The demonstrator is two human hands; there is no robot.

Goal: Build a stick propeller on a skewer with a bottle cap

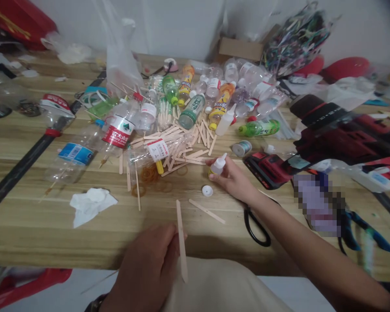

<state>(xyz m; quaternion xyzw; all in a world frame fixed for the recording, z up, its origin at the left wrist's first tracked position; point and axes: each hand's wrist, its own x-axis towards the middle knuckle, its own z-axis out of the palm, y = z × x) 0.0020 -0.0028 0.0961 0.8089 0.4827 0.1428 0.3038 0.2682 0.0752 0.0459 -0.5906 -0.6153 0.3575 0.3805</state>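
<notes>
My left hand, near the table's front edge, is closed on a flat wooden craft stick that points away from me. My right hand reaches across from the right, its fingers wrapped round a small glue bottle with a white pointed nozzle. Close by that bottle lies a round white cap. A second craft stick rests flat on the wood between my hands. Black looped handles stick out beneath my right forearm.
Several plastic bottles and a heap of craft sticks fill the middle back. Rubber bands and a crumpled tissue lie left. A red and black power drill stands at right, near blue-handled pliers.
</notes>
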